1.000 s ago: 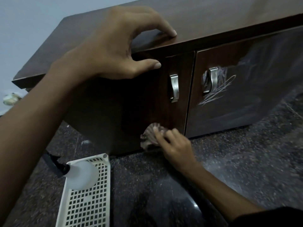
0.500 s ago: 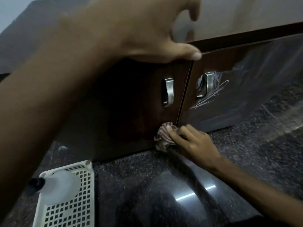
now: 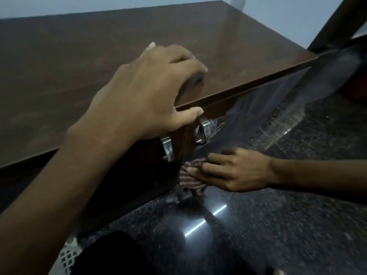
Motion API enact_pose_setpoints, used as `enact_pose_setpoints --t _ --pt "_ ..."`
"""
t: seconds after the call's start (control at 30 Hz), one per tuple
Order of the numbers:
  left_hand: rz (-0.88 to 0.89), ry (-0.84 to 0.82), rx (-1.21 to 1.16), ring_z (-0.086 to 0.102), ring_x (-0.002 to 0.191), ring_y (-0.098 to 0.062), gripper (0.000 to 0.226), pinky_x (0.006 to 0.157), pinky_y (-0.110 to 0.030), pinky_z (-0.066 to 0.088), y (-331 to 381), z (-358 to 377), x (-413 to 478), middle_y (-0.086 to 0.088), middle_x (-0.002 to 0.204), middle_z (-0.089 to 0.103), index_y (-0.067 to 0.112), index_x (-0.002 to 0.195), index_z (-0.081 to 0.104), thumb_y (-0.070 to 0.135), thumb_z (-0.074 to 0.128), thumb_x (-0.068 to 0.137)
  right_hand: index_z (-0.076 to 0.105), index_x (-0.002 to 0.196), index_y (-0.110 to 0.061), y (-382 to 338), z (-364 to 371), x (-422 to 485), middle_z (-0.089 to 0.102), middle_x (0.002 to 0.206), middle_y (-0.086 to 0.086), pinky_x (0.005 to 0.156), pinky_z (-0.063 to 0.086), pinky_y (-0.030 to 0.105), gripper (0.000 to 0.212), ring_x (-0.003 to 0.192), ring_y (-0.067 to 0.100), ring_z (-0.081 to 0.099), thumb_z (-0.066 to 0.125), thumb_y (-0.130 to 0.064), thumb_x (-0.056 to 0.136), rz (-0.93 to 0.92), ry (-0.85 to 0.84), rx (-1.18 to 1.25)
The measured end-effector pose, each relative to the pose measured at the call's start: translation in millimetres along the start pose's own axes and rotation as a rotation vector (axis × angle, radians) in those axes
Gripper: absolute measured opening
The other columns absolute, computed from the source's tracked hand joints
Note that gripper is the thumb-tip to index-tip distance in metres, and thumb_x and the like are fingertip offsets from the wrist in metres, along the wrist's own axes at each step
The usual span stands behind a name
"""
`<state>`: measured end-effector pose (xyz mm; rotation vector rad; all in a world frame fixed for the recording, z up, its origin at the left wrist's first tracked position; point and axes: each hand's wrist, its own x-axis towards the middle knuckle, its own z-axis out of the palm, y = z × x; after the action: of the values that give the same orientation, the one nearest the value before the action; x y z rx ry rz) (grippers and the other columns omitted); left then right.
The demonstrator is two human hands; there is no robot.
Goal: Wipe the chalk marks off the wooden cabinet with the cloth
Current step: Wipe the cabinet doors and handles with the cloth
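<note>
Down at the cabinet's [image 3: 119, 62] bottom front edge, the right hand [image 3: 234, 169] is pinching the striped cloth [image 3: 189, 175] against the door. Chalk marks [image 3: 216, 127] are sitting straight above it, by the handle [image 3: 202, 132]. Left hand [image 3: 151, 92] is bracing, fingers spread, on the top edge, holding nothing.

Glossy wooden cabinet [image 3: 119, 56], shiny metal handles [image 3: 202, 132], striped cloth [image 3: 190, 175], polished speckled stone floor [image 3: 278, 225].

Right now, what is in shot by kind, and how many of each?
Hands: 2, left hand on the cabinet top, right hand holding the cloth
Cabinets: 1
Metal door handles: 2
Cloths: 1
White baskets: 1, mostly cut off
Total: 7
</note>
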<state>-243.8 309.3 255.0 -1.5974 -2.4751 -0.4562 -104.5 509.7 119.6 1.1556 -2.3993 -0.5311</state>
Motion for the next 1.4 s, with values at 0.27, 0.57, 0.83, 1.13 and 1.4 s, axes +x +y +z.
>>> enact_pose_setpoints --t 0.27,0.57,0.83,1.13,1.4 --pt "0.134 -0.038 0.104 0.047 0.142 -0.027 0.063 0.122 -0.049 0.026 1 4 -3 -0.006 0.154 0.049 0.019 0.151 0.049 0.043 0.054 0.093 0.059 0.138 -0.015 -25 37 2 0.065 0.097 -0.001 0.051 0.046 0.03 0.041 0.076 0.017 0.059 0.059 -0.011 0.097 0.306 0.13 -0.06" --pt "0.073 -0.106 0.111 0.043 0.144 -0.022 0.064 0.102 -0.054 0.053 11 -1 0 -0.001 0.156 0.044 0.025 0.15 0.046 0.043 0.069 0.093 0.065 0.132 -0.026 -70 56 -1 0.071 0.103 0.0 0.053 0.051 0.036 0.041 0.074 0.022 0.063 0.071 -0.017 0.092 1.059 0.445 0.149" --pt "0.09 -0.078 0.138 0.049 0.137 -0.027 0.061 0.108 -0.046 0.048 11 0 7 -0.009 0.147 0.051 0.015 0.144 0.054 0.041 0.073 0.092 0.072 0.121 -0.015 -30 33 -5 0.069 0.095 0.008 0.062 0.049 0.029 0.039 0.079 0.023 0.063 0.07 -0.001 0.085 1.43 0.801 0.133" --pt "0.098 -0.068 0.139 0.054 0.131 -0.028 0.061 0.11 -0.043 0.047 14 -2 8 -0.012 0.144 0.054 0.011 0.141 0.058 0.038 0.077 0.09 0.07 0.123 -0.018 -88 84 -5 0.064 0.089 0.004 0.044 0.048 0.033 0.033 0.072 0.023 0.059 0.064 -0.012 0.091 1.338 0.565 0.331" --pt "0.098 -0.055 0.12 0.055 0.13 -0.027 0.06 0.108 -0.045 0.048 13 1 6 -0.01 0.142 0.055 0.012 0.14 0.059 0.038 0.078 0.089 0.075 0.113 -0.007 -40 38 19 0.066 0.091 0.01 0.063 0.046 0.025 0.029 0.075 0.022 0.061 0.072 -0.003 0.084 1.556 0.941 0.386"
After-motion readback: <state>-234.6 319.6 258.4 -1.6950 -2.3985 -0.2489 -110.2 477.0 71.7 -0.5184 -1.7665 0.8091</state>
